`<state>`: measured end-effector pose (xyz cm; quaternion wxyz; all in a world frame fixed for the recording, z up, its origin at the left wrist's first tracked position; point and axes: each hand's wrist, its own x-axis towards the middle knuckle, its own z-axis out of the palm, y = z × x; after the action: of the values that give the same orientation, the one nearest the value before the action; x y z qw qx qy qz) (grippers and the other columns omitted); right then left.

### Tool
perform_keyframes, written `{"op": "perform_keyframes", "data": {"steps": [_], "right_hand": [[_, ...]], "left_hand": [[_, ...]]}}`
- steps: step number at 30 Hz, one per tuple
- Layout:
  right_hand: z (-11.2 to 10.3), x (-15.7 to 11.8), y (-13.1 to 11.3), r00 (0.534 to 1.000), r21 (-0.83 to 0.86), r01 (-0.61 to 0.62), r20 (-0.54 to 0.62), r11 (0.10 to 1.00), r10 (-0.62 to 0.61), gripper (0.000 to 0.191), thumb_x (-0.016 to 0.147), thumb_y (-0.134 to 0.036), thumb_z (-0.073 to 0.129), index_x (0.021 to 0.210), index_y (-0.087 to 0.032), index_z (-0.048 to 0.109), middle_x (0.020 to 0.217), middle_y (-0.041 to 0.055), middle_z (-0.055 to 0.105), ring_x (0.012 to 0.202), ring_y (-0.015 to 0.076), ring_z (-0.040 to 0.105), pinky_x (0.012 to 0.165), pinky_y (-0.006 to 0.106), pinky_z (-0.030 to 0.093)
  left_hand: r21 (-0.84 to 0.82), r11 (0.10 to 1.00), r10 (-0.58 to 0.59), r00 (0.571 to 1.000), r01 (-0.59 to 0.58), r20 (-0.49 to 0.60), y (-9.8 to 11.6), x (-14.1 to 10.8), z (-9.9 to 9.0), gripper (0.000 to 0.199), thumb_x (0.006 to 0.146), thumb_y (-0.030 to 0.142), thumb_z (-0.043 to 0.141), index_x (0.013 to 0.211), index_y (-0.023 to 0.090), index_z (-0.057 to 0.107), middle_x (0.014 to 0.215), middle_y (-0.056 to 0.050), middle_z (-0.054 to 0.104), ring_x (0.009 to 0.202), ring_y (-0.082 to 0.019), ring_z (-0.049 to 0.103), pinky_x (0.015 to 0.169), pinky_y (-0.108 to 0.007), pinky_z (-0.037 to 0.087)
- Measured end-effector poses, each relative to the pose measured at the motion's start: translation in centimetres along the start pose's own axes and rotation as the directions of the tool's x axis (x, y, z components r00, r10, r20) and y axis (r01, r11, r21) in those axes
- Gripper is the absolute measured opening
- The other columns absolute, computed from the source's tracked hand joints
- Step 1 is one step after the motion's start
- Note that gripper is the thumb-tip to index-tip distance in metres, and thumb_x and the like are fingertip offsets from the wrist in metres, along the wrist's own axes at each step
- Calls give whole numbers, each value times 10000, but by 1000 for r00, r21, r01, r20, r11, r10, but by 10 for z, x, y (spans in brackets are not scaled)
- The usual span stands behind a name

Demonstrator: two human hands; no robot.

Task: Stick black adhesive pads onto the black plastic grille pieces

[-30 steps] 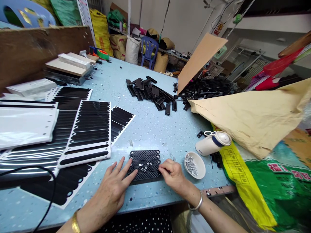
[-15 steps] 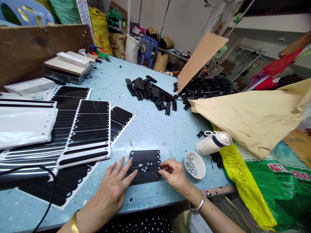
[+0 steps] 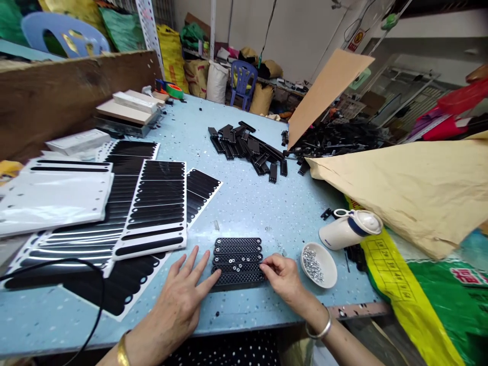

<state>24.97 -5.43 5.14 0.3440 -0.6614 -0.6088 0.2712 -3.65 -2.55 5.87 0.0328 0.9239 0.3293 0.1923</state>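
Note:
Several black textured strips (image 3: 238, 278) lie side by side as a block near the table's front edge. Small silver nuts (image 3: 237, 269) rest loose on the middle strips, and others sit at the strip ends. My left hand (image 3: 186, 290) is spread out, its thumb touching the block's left edge. At the right edge, my right hand (image 3: 282, 275) pinches with thumb and forefinger at a strip end; what is between the fingertips is hidden. A white bowl (image 3: 331, 269) of small silver nuts stands just right of that hand.
A white bottle (image 3: 337, 234) lies beyond the bowl. Black-and-white sticker sheets (image 3: 156, 203) overlap on the left, with a black cable (image 3: 102, 300) over them. Black pieces (image 3: 247, 147) are heaped at the back, beside a cardboard sheet (image 3: 324, 96). Brown paper (image 3: 412, 188) covers the right side.
The whole view has shifted, so things appear farther right. My right hand stays at the block's right edge, its fingers pinched; my left hand remains spread at the left edge.

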Motion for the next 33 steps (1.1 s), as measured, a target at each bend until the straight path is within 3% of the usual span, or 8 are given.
{"op": "perform_keyframes", "data": {"steps": [6,11,17,25,33], "right_hand": [[0,-1,1,999,-27,43,-5,999,-43,179,804,-246,583,678,-177,689,591,29,621,529,157,560,508,258,423],[0,-2,2,999,-25,42,1,999,-42,183,813,-245,583,686,-177,697,605,34,633,548,161,570,522,260,429],[-1,-2,2,999,3,37,15,999,-37,195,821,-236,581,677,-178,698,601,35,639,556,162,585,533,257,446],[-4,0,0,999,46,30,36,998,-32,202,820,-229,597,655,-176,701,600,35,648,564,156,601,554,250,456],[-2,0,2,1000,57,24,18,998,-25,191,812,-243,602,669,-176,710,609,44,660,555,163,601,532,256,453]], "left_hand": [[78,997,3,1000,-4,19,-11,-3,-3,717,677,-45,458,1308,277,568,1433,-154,460,1374,-428,311,957,-609,393],[105,994,19,998,-26,68,-5,-7,1,747,666,-28,453,1372,211,505,1446,-173,450,1375,-430,299,982,-592,368],[113,994,-3,989,-15,151,-6,-8,1,700,692,5,473,1363,200,527,1321,-171,571,1299,-420,402,981,-579,359],[-23,987,159,932,-161,324,-47,14,-16,789,686,-28,508,1386,334,479,1245,-96,620,1269,-352,462,1023,-571,336],[-129,976,208,917,-174,339,-42,20,-26,783,680,-39,491,1402,265,474,1359,-112,588,1302,-377,456,1027,-609,334]]}}
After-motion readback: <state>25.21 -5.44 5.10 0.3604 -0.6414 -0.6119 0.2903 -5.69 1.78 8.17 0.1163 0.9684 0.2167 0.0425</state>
